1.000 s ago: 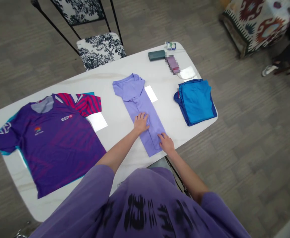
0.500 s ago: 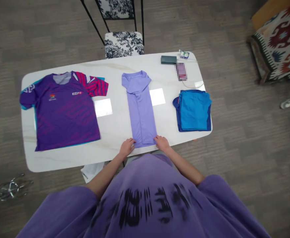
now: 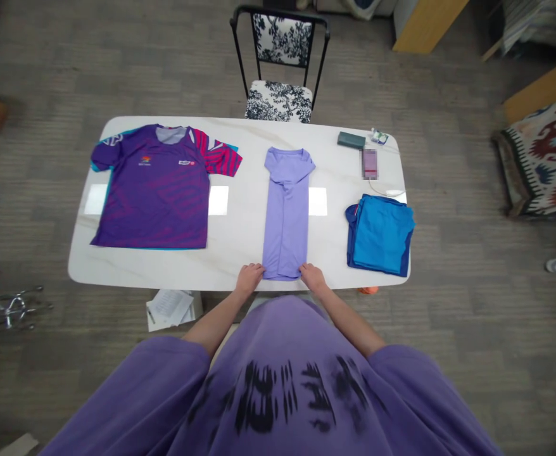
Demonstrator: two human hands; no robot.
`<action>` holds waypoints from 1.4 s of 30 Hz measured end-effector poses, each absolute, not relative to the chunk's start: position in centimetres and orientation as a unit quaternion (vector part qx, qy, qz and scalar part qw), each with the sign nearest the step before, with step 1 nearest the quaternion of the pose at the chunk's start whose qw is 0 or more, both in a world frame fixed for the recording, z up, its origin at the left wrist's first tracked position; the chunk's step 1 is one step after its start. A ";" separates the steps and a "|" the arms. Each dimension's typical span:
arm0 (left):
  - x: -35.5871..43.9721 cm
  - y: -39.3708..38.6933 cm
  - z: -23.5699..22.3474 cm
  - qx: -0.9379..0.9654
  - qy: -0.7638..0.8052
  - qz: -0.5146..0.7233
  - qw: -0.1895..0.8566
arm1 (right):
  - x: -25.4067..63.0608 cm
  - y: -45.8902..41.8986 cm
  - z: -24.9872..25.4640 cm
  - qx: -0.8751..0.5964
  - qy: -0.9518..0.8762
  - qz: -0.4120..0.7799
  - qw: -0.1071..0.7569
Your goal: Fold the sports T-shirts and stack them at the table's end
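Note:
A lavender T-shirt [image 3: 286, 215], folded lengthwise into a long narrow strip, lies flat with its collar at the far end. My left hand [image 3: 250, 278] pinches its near left corner at the hem. At the near right corner, my right hand [image 3: 312, 277] has its fingers closed on the fabric. To the left a purple jersey [image 3: 159, 190] with a pink striped sleeve is spread out, a turquoise edge showing beneath it. On the right sits a stack of folded blue shirts [image 3: 383, 233].
The white table [image 3: 240, 234] has rounded corners. Toward its far right are a dark green case [image 3: 351, 140], a blurred-out phone-like item [image 3: 370, 164], a cable and a small packet [image 3: 379, 136]. A patterned chair [image 3: 279, 100] stands beyond the far edge. Papers [image 3: 171, 308] lie below the near edge.
My view has turned and shifted, so the table looks straighter and its things sit further right in the picture. Both hands stay at the lavender T-shirt's hem corners.

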State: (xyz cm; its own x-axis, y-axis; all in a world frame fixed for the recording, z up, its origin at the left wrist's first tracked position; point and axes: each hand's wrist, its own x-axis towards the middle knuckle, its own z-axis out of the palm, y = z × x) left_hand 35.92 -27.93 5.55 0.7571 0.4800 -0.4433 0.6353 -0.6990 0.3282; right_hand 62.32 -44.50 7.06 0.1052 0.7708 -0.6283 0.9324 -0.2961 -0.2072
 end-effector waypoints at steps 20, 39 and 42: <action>27.1 -23.4 16.6 0.807 0.273 0.000 0.524 | 60.2 -45.9 21.6 0.786 0.511 -0.339 -0.084; 65.6 3.0 1.5 0.861 0.373 0.086 0.335 | 82.0 -6.8 1.9 0.815 0.520 -0.210 -0.147; 66.7 2.6 -2.0 0.873 0.342 0.054 0.344 | 81.4 -6.8 -1.5 0.808 0.529 -0.224 -0.132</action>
State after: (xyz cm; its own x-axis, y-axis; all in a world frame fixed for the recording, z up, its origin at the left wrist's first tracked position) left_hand 66.69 2.58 -1.98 0.7604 0.6338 -0.1415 0.5598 -0.5293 0.6376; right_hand 81.38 -6.83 -1.50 0.3408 0.9136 -0.2217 0.7955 -0.4059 -0.4499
